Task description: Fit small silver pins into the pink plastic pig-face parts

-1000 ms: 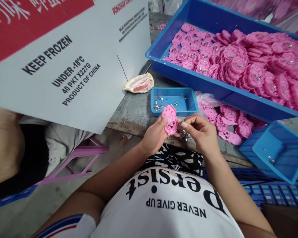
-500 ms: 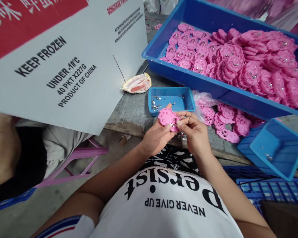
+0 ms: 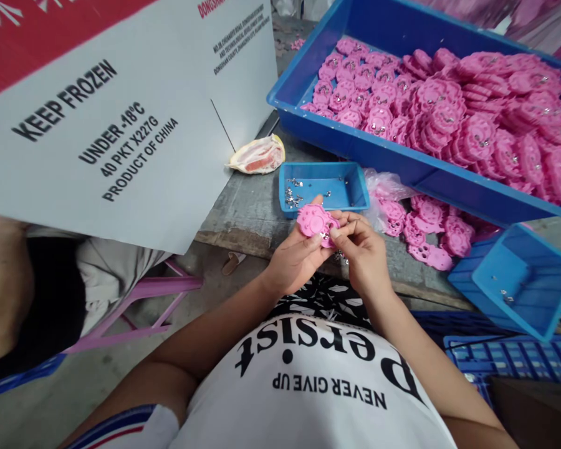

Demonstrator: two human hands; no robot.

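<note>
A flat pink plastic piece (image 3: 311, 218) with a wavy edge and holes is held over the table's near edge. My left hand (image 3: 290, 260) grips it, thumb on top and fingers beneath. From the other side, my right hand (image 3: 367, 257) pinches its right edge, the thumb pressed close to small silvery metal bits on the piece. Whether a separate metal bit sits under that thumb is hidden. Just beyond my hands, a small blue tray (image 3: 325, 206) contains scattered metal bits. More metal bits (image 3: 341, 257) lie on the table, partly behind my right hand.
A large blue bin (image 3: 402, 159) holds stacked pink pieces. Loose pink pieces (image 3: 427, 215) and a clear plastic bag (image 3: 384, 187) lie before it. At right, a blue box (image 3: 500, 268) is tilted. A fruit peel (image 3: 259, 156) lies beside a big carton (image 3: 168, 75); someone sits at left.
My right hand has shifted slightly left, its thumb still at the pink piece's edge. The piece stays in almost the same place. The view has moved a little.
</note>
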